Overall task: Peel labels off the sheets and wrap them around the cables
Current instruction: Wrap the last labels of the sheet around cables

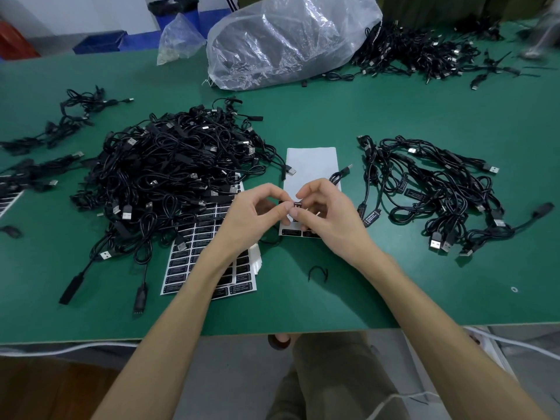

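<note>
over the near end of the white backing sheet (312, 162), in the middle of the green table (333, 292), the person's two hands meet fingertip to fingertip. seen from the head camera, the left hand (254, 213) has thumb and forefinger pinched on a small black label (296, 205), and the right hand (327, 213) is curled round the thin black cable (339, 176), its thumb and forefinger closing on the same spot; the cable's plug end trails out past the knuckles and lies across the sheet's right edge. so both grips are clamped, neither hand slack. i'd say the label is already off the sheet and is being folded round the cable. how far it has lapped i cannot tell, since the fingers cover most of it. the backing sheet looks nearly spent, with only a few labels showing at its near end. left of it sits the stack of full label sheets (194, 253), partly under the forearm, and beyond that the big tangled heap of cables (175, 165); right of the sheet lies a looser spread of cables (439, 189), some already showing labels. next, i reckon, the two ends want pressing flat together, square and without creases, then the cable goes to the right-hand spread.
</note>
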`<state>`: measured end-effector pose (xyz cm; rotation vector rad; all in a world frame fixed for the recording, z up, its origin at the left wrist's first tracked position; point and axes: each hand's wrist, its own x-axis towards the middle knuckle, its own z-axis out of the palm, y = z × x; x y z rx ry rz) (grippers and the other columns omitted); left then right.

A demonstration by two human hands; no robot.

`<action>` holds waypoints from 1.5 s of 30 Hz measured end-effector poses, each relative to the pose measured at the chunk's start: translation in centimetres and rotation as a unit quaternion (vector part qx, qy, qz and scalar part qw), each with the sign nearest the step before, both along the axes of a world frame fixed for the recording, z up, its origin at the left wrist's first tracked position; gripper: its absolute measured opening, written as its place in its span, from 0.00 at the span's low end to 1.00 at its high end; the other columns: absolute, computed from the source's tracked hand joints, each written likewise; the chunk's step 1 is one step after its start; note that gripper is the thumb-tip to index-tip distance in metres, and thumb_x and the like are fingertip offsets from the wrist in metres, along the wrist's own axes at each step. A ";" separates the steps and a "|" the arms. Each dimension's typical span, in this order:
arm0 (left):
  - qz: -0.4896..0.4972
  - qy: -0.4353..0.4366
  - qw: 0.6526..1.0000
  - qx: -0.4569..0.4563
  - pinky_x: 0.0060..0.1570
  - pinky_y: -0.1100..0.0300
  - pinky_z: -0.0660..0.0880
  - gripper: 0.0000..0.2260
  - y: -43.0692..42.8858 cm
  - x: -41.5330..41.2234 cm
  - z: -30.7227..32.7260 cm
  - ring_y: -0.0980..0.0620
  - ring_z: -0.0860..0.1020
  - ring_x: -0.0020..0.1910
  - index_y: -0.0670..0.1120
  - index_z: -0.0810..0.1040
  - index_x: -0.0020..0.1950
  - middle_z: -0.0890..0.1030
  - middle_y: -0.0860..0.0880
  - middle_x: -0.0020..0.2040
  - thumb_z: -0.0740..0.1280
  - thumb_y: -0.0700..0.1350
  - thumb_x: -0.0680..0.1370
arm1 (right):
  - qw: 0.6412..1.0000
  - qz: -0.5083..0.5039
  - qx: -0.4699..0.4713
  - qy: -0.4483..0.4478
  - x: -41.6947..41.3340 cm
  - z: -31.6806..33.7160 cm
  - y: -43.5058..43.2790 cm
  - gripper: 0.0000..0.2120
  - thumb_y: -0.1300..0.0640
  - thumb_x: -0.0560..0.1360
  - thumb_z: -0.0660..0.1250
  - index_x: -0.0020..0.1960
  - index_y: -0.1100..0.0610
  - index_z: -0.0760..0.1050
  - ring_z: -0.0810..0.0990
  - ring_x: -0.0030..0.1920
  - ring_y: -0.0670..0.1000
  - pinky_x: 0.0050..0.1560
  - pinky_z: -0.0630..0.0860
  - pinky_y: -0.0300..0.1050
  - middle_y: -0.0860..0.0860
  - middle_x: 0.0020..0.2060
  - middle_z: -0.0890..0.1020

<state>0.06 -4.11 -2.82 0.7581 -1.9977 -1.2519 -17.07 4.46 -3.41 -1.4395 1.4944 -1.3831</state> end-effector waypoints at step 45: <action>0.007 0.111 0.993 0.040 0.48 0.59 0.81 0.04 -0.5 0.3 -0.2 0.47 0.85 0.41 0.39 0.81 0.51 0.86 0.42 0.42 0.72 0.38 0.79 | 0.998 -0.011 0.039 -0.050 0.1 1.0 0.4 0.04 0.59 0.79 0.74 0.51 0.58 0.80 0.79 0.39 0.49 0.40 0.78 0.44 0.54 0.41 0.83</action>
